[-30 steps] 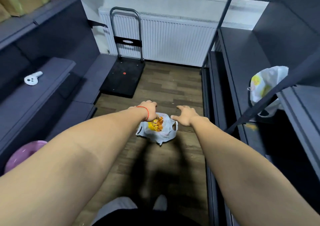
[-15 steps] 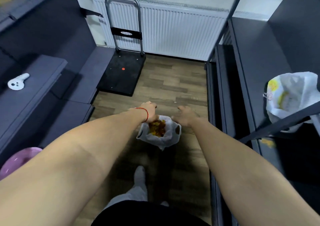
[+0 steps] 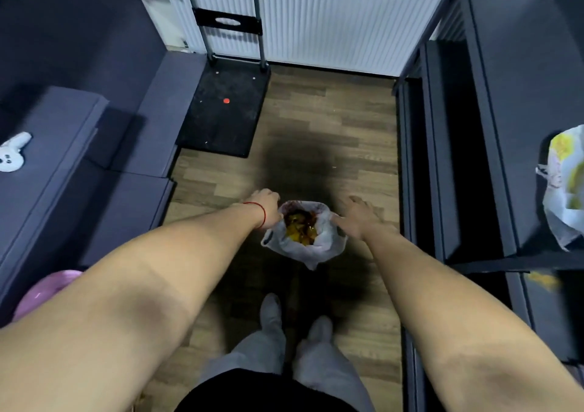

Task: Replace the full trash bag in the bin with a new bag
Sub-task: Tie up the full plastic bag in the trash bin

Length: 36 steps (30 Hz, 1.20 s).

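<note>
A narrow strip of wood floor (image 3: 331, 121) runs from 6 o'clock to 12 o'clock, walled in by dark shelving (image 3: 63, 133) along 9 o'clock and a second dark shelf unit (image 3: 512, 95) along 3 o'clock. At 12 o'clock a white radiator (image 3: 331, 16) closes the aisle, with a black hand truck (image 3: 221, 111) parked at 11 o'clock against the left shelves; bare floor lies open between it and the right shelves. The full trash bag (image 3: 305, 244), white and open-mouthed with yellow and red waste showing, sits at the centre, just ahead of the person's feet. The left hand (image 3: 265, 208) grips the bag's rim at its 10 o'clock side, fingers curled over it. The right hand (image 3: 357, 219) meets the rim at 3 o'clock with fingers spread; whether it pinches the plastic cannot be told. Another white bag (image 3: 565, 190) rests on the right shelf at 3 o'clock.
</note>
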### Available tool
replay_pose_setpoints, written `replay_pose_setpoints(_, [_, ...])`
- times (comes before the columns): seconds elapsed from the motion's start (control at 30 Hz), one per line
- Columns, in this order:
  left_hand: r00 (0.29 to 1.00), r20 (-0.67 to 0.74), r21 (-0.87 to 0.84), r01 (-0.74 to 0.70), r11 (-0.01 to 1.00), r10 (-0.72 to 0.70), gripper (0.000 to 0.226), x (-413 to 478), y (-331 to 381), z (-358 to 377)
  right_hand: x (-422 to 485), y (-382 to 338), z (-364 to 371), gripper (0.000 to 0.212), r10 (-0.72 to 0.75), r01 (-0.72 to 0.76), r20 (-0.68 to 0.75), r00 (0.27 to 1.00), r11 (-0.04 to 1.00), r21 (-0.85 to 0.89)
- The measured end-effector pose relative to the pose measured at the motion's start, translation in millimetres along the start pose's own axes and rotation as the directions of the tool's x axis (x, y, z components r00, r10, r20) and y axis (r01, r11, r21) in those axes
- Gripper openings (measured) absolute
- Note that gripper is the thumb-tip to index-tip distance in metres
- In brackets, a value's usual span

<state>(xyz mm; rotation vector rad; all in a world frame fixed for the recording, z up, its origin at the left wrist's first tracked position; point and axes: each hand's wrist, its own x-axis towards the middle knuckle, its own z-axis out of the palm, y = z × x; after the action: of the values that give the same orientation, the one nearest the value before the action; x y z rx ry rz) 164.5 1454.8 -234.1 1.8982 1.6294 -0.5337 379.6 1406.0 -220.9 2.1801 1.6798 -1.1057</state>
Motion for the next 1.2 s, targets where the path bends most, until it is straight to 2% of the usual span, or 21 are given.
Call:
replay_pose_setpoints(0.17, [0.996, 0.081, 0.016, 0.034, 0.999, -0.035, 0.06, 37.4, -17.8, 22.9, 47.9, 35.6, 14.1, 0.06, 0.039, -0.037, 0.069, 0.997, 0.999, -0.023])
replay_pose_setpoints(0.5, [0.981, 0.17, 0.042, 0.091, 0.995, -0.097, 0.067, 157.5, -37.1, 104.2, 157.9, 108.7, 77.1, 0.062, 0.031, -0.027, 0.061, 0.998, 0.998, -0.063])
replay_pose_setpoints(0.63, [0.975, 0.166, 0.06, 0.141, 0.988, -0.149, 0.07, 212.6, -45.8, 142.8, 197.7, 144.6, 115.2, 0.063, 0.054, -0.047, 0.07, 0.996, 0.994, -0.098])
replay_pose_setpoints(0.93, [0.97, 0.193, 0.089, 0.132, 0.987, -0.147, 0.07, 326.1, -84.4, 235.0, 287.2, 188.1, 187.2, 0.061, 0.046, -0.036, 0.068, 0.997, 0.99, -0.138])
replay_pose_setpoints(1.03, [0.964, 0.229, 0.111, 0.112, 0.988, -0.135, 0.063, 353.3, -95.7, 269.5, 313.4, 194.2, 212.3, 0.059, 0.043, -0.036, 0.045, 0.998, 0.99, -0.137])
replay_pose_setpoints(1.2, [0.954, 0.27, 0.022, 0.131, 0.991, -0.132, 0.056, 389.4, -124.0, 328.5, 355.1, 208.3, 250.7, 0.059, 0.059, -0.054, 0.024, 0.998, 0.984, -0.168])
